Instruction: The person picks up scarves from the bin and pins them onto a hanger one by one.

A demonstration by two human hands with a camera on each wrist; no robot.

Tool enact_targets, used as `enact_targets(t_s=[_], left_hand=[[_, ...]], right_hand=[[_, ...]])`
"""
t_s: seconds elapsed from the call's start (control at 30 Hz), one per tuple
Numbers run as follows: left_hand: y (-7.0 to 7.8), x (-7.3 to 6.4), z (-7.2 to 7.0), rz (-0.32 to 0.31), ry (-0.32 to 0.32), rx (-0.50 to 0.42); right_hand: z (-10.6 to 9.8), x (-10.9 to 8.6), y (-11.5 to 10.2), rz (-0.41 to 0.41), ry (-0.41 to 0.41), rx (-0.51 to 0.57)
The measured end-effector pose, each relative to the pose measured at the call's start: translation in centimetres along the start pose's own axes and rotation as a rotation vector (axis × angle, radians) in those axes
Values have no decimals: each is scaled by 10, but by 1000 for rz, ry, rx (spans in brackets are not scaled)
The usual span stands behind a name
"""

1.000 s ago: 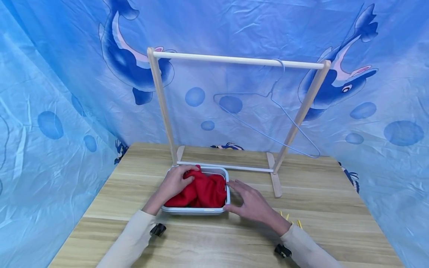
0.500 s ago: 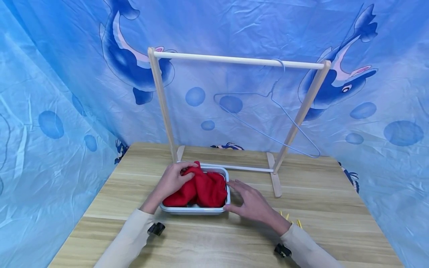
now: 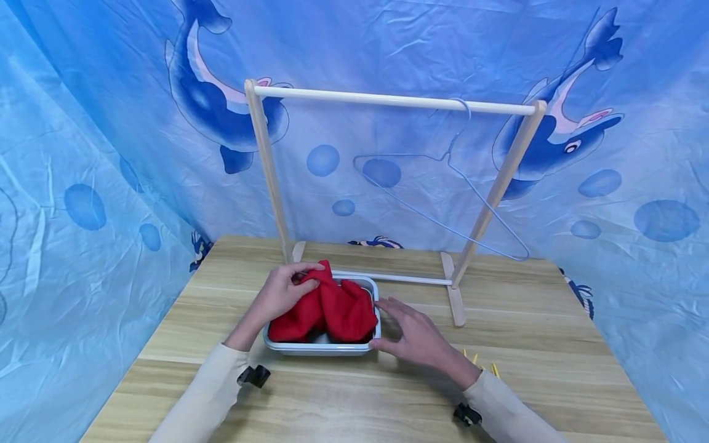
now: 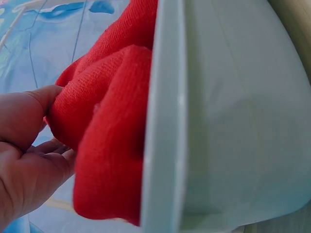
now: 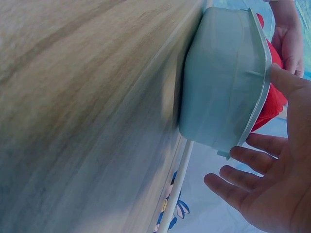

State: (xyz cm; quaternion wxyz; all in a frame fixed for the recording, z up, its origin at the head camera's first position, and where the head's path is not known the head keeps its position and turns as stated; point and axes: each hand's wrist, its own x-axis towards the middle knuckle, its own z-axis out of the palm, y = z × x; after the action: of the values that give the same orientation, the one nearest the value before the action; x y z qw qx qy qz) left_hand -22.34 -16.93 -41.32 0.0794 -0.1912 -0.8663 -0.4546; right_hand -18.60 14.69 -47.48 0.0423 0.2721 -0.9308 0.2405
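Observation:
A piece of red knitted cloth [image 3: 348, 311] lies bunched in a pale grey-green plastic basin [image 3: 327, 349]; whether it is a garment cannot be told. My left hand [image 3: 279, 290] pinches the cloth between thumb and fingers at its upper left and holds that part raised above the rim. In the left wrist view the raised cloth [image 4: 112, 131] bulges over the basin's edge. My right hand [image 3: 412, 335] rests against the basin's right end, thumb and fingertips on the rim, fingers spread and fairly straight, as the right wrist view [image 5: 272, 179] of this hand shows.
Behind the basin stands a wooden rack [image 3: 388, 98] with a light blue wire hanger [image 3: 421, 212] hooked on its top bar. Yellow pieces, possibly clothespins [image 3: 495, 370], lie partly hidden behind the right forearm. A blue dolphin-printed curtain [image 3: 332, 49] surrounds the wooden table [image 3: 332, 400].
My left hand has risen slightly and drawn the pinched cloth up and a little left. More of the basin's floor shows between the folds. The right hand stays in place.

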Motion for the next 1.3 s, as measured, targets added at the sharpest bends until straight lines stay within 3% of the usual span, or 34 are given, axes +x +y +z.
enact_targets(t_s=[0.27,1.03,1.3], left_hand=[[8,2,-8,-25,-2,-11],[36,8,-32,-21,16,-73],[45,11,-38,-34,8,-134]], right_hand=[[-1,0,-1,8,0,5],[-1,1,-1,1,3,30],[-1,1,0,-2,4,40]])
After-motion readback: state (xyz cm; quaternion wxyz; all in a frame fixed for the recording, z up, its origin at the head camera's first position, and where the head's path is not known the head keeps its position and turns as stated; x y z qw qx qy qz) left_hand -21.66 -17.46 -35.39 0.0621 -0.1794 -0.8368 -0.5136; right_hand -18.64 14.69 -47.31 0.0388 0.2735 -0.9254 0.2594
